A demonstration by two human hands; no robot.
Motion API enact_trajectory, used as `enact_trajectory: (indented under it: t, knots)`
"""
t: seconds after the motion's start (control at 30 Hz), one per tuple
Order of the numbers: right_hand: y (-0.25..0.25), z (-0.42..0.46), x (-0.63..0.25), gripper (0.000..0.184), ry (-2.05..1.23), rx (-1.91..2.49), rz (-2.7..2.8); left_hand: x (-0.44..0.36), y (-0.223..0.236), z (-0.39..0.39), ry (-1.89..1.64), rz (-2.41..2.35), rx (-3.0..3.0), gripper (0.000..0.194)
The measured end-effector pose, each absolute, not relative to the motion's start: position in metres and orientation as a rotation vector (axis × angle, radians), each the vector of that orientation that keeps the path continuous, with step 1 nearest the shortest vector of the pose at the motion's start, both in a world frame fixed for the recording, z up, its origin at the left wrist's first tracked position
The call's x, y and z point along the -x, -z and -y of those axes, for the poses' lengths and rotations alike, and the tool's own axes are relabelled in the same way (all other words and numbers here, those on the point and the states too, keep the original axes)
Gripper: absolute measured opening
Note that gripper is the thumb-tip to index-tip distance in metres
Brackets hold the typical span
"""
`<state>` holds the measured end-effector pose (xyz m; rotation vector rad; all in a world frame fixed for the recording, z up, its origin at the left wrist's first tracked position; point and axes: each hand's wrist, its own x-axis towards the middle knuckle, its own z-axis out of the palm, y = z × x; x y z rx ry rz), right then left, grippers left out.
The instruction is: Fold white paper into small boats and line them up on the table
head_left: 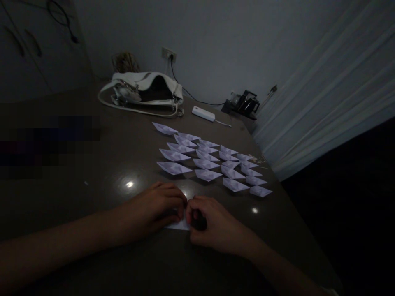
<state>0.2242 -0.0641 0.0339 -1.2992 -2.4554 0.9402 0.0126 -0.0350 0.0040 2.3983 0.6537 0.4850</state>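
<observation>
A piece of white paper (178,225) lies on the dark table, partly covered by both hands. My left hand (159,207) bends its fingers down over the paper's upper side, thumb along the left. Against the paper's right end, my right hand (212,224) has its fingers curled, with the thumb below. The fingertips of the two hands almost meet, so the shape of the paper between them is hidden. Just beyond the hands, several folded white paper boats (206,164) stand in rough rows.
A white handbag (148,88) sits open near the wall. Right of it lies a white power strip (203,114) with a cable. A black coffee maker (247,102) stands at the far corner. The table's right edge runs beside a white curtain (308,82).
</observation>
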Motion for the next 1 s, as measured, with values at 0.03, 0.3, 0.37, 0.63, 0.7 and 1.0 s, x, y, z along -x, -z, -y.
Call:
enact_trajectory:
  t: [0.03, 0.3, 0.37, 0.63, 0.7, 1.0]
  knots:
    - [-0.034, 0.064, -0.225, 0.021, -0.935, 1.294, 2.453, -0.013, -0.005, 0.036, -0.487, -0.656, -2.409, 0.019]
    - [-0.03, 0.051, -0.23, 0.02, -0.552, 1.39, 2.3, -0.008, -0.001, 0.031, -0.577, -0.895, -2.617, 0.021]
    - [-0.029, 0.049, -0.231, 0.021, -0.413, 1.411, 2.343, -0.007, 0.0, 0.03, -0.564, -0.908, -2.631, 0.023]
    - [-0.029, 0.055, -0.228, 0.012, -0.143, 1.421, 2.55, -0.007, -0.004, 0.031, -0.527, -0.929, -2.606, 0.021]
    - [-0.03, 0.059, -0.225, 0.007, -0.146, 1.379, 2.595, -0.006, -0.003, 0.031, -0.528, -0.926, -2.605, 0.022]
    - [-0.024, 0.051, -0.227, 0.003, -0.18, 1.334, 2.573, -0.006, -0.001, 0.029, -0.481, -0.921, -2.594, 0.023]
